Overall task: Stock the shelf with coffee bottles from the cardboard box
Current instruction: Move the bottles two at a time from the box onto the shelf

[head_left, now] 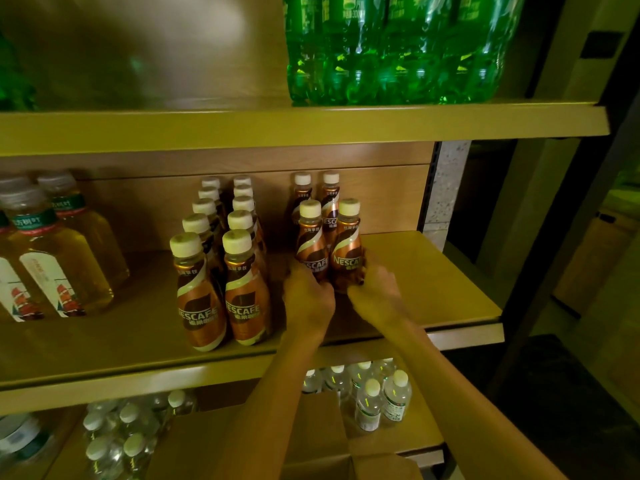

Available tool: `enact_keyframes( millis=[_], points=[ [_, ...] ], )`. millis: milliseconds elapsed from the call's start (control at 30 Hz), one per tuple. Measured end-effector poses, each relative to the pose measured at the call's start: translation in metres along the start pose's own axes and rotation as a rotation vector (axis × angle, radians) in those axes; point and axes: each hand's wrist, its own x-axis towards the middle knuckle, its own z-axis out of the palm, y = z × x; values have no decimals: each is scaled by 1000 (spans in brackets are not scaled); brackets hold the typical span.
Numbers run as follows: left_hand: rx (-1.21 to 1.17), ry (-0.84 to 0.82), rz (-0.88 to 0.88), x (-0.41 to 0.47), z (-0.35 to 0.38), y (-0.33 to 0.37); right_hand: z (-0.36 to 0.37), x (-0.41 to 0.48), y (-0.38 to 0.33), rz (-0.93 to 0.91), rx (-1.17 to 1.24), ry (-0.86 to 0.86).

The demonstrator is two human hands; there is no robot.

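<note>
On the middle shelf (450, 292) two brown coffee bottles with cream caps stand side by side. My left hand (308, 299) grips the base of the left bottle (311, 240). My right hand (375, 292) grips the base of the right bottle (347, 244). Two more coffee bottles (317, 188) stand behind them against the back panel. To the left, two rows of several coffee bottles (221, 271) run from the shelf front to the back. The open cardboard box (249, 441) is below my forearms, its inside hidden.
Amber tea bottles (59, 258) stand at the left of the middle shelf. A wrapped pack of green bottles (391, 46) sits on the top shelf. Clear water bottles (381, 396) fill the bottom shelf. Bare shelf board lies right of my hands.
</note>
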Motion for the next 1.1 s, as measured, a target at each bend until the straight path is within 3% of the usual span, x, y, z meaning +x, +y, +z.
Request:
enact_keyframes(
  millis=[133, 333, 867, 1100],
  points=[
    [-75, -45, -130, 31, 10, 5, 6, 29, -5, 27, 0, -39],
    [-126, -34, -186, 67, 25, 6, 14, 69, -4, 66, -25, -75],
    [-66, -13, -159, 90, 33, 0, 12, 91, 3, 69, -81, -110],
    [123, -31, -42, 67, 22, 4, -4, 63, -2, -22, -510, -115]
  ],
)
